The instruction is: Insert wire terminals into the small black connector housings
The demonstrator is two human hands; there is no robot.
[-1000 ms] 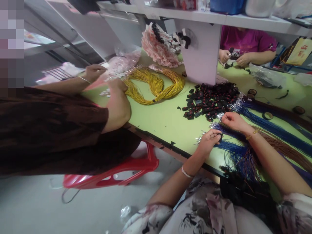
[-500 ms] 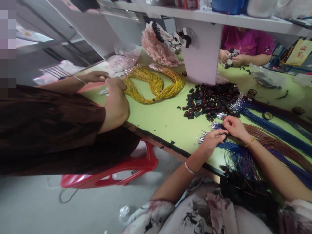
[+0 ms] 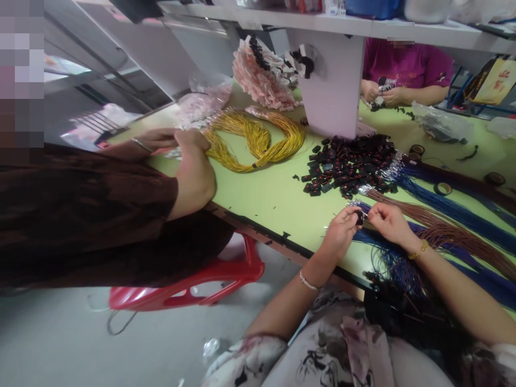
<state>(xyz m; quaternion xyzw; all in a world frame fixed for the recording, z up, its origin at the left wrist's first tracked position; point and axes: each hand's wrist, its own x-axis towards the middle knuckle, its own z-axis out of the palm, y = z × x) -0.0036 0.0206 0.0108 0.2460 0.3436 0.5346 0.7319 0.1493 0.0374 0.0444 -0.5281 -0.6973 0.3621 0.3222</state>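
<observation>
My left hand is closed on a small black connector housing, held upright between thumb and fingers. Close beside it, my right hand pinches a thin wire, its tip at the housing; the fingers hide most of it. Under and around both hands lie bundles of blue wires and brown wires, with shiny metal terminals at their left ends. Just beyond is a heap of black connector housings, some with small red marks.
A co-worker's arm reaches over the table at left, near a yellow wire bundle. Across the table another person handles small parts. A white post supports the shelf. Tape rolls and a red stool are nearby.
My right hand has moved slightly down and back from the brown wires' terminals. My left hand has turned, bringing the black housing into view. The co-worker's far hand at left has come nearer the other.
</observation>
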